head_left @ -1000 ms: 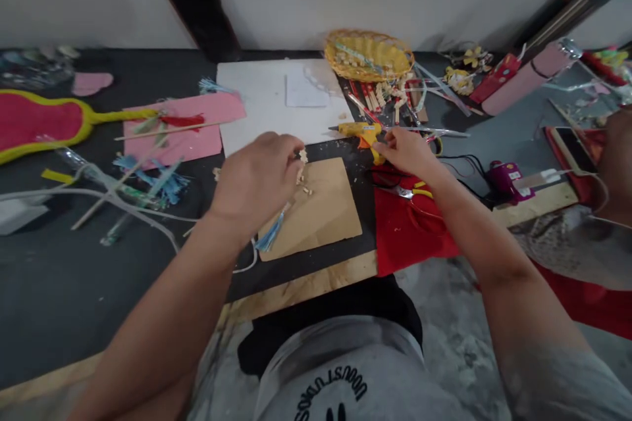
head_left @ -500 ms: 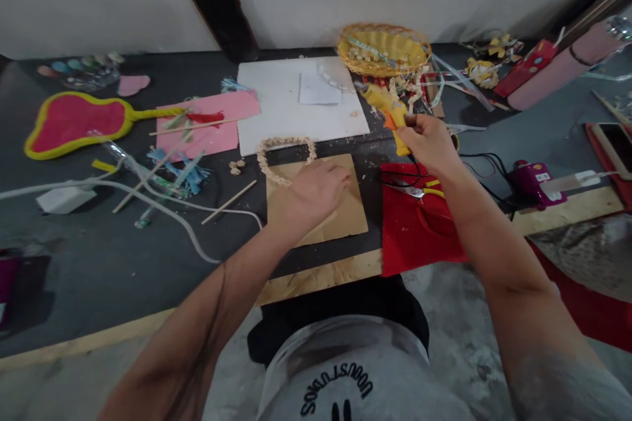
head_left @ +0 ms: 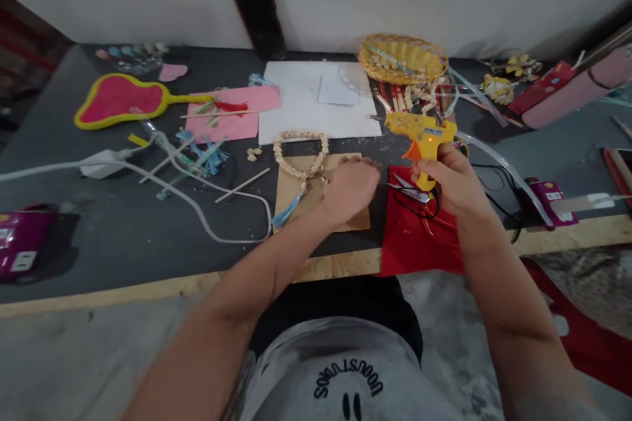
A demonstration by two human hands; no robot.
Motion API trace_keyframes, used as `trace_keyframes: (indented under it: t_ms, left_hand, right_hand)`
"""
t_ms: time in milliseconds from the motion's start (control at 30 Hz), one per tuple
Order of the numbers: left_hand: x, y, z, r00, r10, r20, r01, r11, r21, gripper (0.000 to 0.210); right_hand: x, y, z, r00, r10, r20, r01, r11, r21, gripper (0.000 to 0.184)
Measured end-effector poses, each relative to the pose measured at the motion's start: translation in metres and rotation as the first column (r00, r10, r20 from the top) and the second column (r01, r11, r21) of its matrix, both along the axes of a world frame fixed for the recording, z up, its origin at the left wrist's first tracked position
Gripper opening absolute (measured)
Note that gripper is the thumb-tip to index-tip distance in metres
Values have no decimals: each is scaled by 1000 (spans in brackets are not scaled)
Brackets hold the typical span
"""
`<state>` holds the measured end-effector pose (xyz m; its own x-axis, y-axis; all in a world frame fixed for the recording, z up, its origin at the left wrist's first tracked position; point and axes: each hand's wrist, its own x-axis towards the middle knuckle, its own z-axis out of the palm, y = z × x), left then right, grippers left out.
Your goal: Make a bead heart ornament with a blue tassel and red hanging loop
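My right hand [head_left: 447, 177] is wrapped around the handle of a yellow glue gun [head_left: 415, 126], whose nozzle points left. Fingers curled, my left hand [head_left: 353, 187] is over the right part of a brown cardboard piece [head_left: 289, 191]; whatever lies in its fingers is hidden. Left of that hand, a loop of small beige pieces [head_left: 277, 154] rests partly on the cardboard. A blue tassel [head_left: 291, 206] hangs from the loop's lower end. Scissors [head_left: 415, 193] lie on red cloth [head_left: 407, 240] below the glue gun.
Behind the cardboard lies a white board [head_left: 286, 102]. A yellow woven basket [head_left: 402, 56] stands at the back. Leftward are a pink-and-yellow fan-shaped piece [head_left: 123, 102], a white cable [head_left: 197, 214] and sticks [head_left: 241, 185]. A phone [head_left: 254, 6] leans on the wall.
The glue gun has come down and nearer with my right hand, turning more level. My left hand has shifted right off the loop, uncovering its lower end and the blue tassel. The view has also shifted.
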<state>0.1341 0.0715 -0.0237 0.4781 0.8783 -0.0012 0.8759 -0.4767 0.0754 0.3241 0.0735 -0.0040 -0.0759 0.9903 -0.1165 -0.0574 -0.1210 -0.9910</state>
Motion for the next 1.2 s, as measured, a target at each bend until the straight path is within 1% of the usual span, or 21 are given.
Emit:
trace_keyframes:
  t_ms: [67, 133, 200, 267, 300, 400, 433, 500, 567, 633, 767, 900, 1000, 1067, 1133, 1200]
  left_hand:
    - [-4, -11, 5, 1000, 24, 7, -24, 1000, -1, 27]
    - [-13, -25, 9, 996, 83, 27, -83, 996, -20, 26]
    - [-28, -38, 8, 989, 136, 64, -135, 991, -24, 25]
    - [-45, -49, 6, 979, 180, 100, -180, 984, -11, 26]
    - [-54, -53, 4, 974, 196, 110, -195, 981, -26, 26]
    - [-74, -59, 1, 965, 195, 178, -167, 972, -163, 24]
    - [-79, -58, 1, 957, 212, 197, -177, 967, -181, 24]
    - [-85, -55, 2, 940, 270, 210, -242, 959, -150, 25]
    - [-88, -49, 3, 928, 325, 180, -315, 945, -82, 26]
    - [-87, -41, 2, 929, 352, 117, -351, 936, -36, 28]
    - [-80, -31, -2, 949, 316, -9, -317, 948, -24, 31]
    - [-76, -28, -3, 954, 292, -67, -296, 954, -46, 32]
    - [-76, -28, -2, 961, 271, -59, -274, 961, -35, 33]
    - [-77, -28, -1, 967, 252, -28, -252, 967, -23, 33]
    - [-78, -30, 0, 970, 241, 42, -240, 970, -26, 29]
    - [-80, -35, 2, 958, 242, 153, -236, 970, -57, 25]
  right_hand:
    - [-1, -6, -5, 1000, -4, 20, 4, 1000, 2, 25]
    - [-1, -12, -9, 999, -10, 39, 10, 1000, -3, 24]
    - [-3, -18, -12, 999, -12, 50, 12, 1000, -7, 23]
    - [-7, -23, -14, 998, -4, 56, 5, 1000, -7, 22]
    - [-11, -25, -15, 998, 4, 58, -4, 1000, -4, 23]
    - [-24, -27, -16, 998, 35, 61, -37, 999, 30, 25]
    - [-28, -26, -17, 997, 45, 69, -48, 998, 45, 25]
    - [-36, -24, -19, 996, 56, 69, -60, 996, 69, 26]
    - [-39, -23, -22, 998, 60, 29, -63, 995, 81, 28]
    - [-40, -24, -26, 996, 79, -29, -77, 993, 85, 29]
    - [-38, -26, -30, 989, 112, -93, -107, 993, 59, 30]
    - [-37, -27, -31, 989, 122, -78, -119, 992, 45, 32]
    - [-37, -26, -32, 988, 152, -31, -151, 987, 55, 32]
    - [-38, -25, -33, 987, 163, -13, -162, 984, 75, 32]
    - [-38, -25, -34, 986, 166, -27, -163, 982, 93, 33]
    - [-39, -25, -34, 986, 161, -48, -155, 983, 102, 35]
